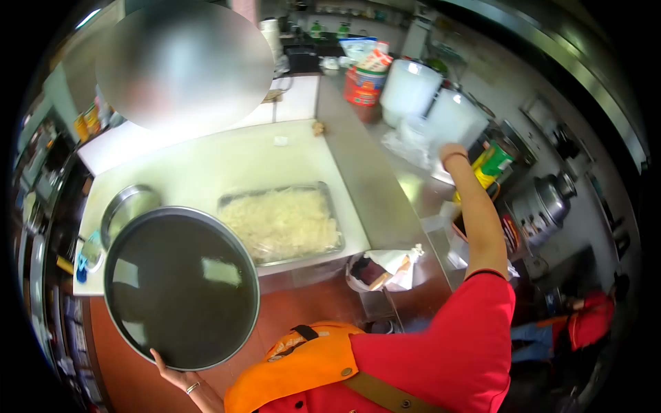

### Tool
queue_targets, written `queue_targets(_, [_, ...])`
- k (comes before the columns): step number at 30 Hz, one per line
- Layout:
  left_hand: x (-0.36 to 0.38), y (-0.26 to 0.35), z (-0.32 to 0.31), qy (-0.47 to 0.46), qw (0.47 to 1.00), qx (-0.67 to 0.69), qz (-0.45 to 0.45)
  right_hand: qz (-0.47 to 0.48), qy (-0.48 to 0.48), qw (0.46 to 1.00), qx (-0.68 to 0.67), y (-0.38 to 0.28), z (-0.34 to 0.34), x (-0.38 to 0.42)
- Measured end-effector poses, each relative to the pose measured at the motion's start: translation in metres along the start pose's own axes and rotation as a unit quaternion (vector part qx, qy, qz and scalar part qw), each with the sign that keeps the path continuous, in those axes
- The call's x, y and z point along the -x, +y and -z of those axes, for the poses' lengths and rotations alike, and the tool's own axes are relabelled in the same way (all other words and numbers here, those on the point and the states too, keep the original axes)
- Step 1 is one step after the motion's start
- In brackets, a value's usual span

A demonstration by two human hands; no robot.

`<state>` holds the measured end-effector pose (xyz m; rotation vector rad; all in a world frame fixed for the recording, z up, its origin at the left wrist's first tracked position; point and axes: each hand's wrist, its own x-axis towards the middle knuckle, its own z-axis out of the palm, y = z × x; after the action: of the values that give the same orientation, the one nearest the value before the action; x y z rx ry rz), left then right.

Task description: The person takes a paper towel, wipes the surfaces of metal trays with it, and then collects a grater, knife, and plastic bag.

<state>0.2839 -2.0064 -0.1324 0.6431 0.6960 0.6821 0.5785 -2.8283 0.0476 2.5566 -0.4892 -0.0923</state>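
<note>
- The kitchen has a white work table, with a steel counter along its right side.
- My left hand, at seven o'clock, grips the rim of a big round pan, partly over the table.
- A smaller round pan sits just beyond it, at nine o'clock.
- A tray of pale shredded food lies near the middle.
- My right hand reaches to two o'clock, by a white tub; I can't tell whether it's open or closed.
- A person stands at eleven o'clock.
</note>
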Motion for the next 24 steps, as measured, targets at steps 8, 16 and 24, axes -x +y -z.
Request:
queue_targets(8, [-0.010, -0.011, -0.043, -0.031, 0.998, -0.042, 0.019, 0.042, 0.014, 0.969, -0.242, 0.010, 0.063, 0.009])
queue_targets(16, [-0.020, -0.029, -0.067, -0.071, 0.995, -0.038, 0.067, -0.037, 0.394, 0.913, -0.101, 0.024, 0.115, 0.060])
queue_targets(24, [-0.001, -0.038, -0.086, -0.094, 0.990, -0.060, 0.082, 0.006, 0.213, 0.964, -0.160, -0.020, 0.045, 0.078])
